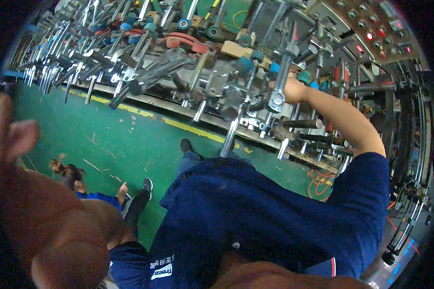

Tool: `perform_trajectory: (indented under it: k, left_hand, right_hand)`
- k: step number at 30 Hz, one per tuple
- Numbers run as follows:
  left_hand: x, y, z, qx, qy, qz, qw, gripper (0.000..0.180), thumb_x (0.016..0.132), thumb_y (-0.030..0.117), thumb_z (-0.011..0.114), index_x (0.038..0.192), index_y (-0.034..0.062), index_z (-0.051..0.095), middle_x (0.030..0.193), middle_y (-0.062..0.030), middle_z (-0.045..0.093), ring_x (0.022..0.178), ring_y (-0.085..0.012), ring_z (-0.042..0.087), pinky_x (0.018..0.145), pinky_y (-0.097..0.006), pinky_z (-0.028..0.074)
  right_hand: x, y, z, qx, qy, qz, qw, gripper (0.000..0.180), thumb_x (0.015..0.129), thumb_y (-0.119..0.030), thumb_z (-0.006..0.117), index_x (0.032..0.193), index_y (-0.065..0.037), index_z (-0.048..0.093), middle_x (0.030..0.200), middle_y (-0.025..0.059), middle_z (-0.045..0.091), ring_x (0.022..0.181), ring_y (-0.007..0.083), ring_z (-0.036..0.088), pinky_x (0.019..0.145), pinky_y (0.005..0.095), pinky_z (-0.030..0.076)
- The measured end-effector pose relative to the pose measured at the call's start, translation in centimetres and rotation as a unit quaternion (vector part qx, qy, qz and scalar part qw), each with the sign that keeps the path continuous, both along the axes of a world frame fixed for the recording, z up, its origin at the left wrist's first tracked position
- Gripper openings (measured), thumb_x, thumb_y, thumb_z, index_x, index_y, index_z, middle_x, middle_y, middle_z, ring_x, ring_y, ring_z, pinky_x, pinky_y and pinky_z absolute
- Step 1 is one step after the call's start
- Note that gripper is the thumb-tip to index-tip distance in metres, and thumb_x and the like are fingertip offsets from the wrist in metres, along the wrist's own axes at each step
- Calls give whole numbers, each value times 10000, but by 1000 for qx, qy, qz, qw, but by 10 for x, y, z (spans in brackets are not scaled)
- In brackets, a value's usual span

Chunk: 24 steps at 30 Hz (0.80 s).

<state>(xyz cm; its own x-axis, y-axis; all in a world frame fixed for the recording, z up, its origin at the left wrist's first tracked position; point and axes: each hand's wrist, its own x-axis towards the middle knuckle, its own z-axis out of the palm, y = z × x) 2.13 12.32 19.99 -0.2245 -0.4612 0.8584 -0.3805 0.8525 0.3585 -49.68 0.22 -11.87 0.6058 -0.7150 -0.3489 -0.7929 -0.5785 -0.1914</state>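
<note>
My right arm reaches out over a long machine (207,86) crowded with steel rods and clamps. At its end my right hand (293,90) is curled in among the metal parts, right behind an upright steel bar (278,98). The bar and blocks hide most of its fingers, so what they hold cannot be made out. My left arm is bent and raised close to the view, large and dark at the left. Near the left rim is my left hand (15,137), dim and blurred, its visible fingers stretched apart with nothing seen in them.
Rod ends jut from the machine's near edge over a green floor (125,139) with a yellow line. A crouching person (74,178) is at the lower left. A control panel (371,29) with lit red lamps stands upper right. Orange hose (318,185) lies below the machine.
</note>
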Motion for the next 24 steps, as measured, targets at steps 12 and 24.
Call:
perform_trajectory:
  k: [12,24]
  left_hand:
    - [104,-44,17,-52,-27,32,998,617,859,333,762,1328,-18,571,1205,-239,656,1026,-359,658,854,-439,538]
    - [171,-62,62,-52,-31,215,975,703,813,342,813,1367,-1,549,1253,-238,637,1061,-376,645,866,-457,533]
  right_hand:
    - [24,25,14,-90,-43,-87,991,276,892,-307,632,793,-53,592,767,140,618,765,386,626,693,476,487]
    - [32,14,15,-130,1,-68,989,258,825,-438,660,797,-182,639,744,131,655,733,357,686,638,538,510]
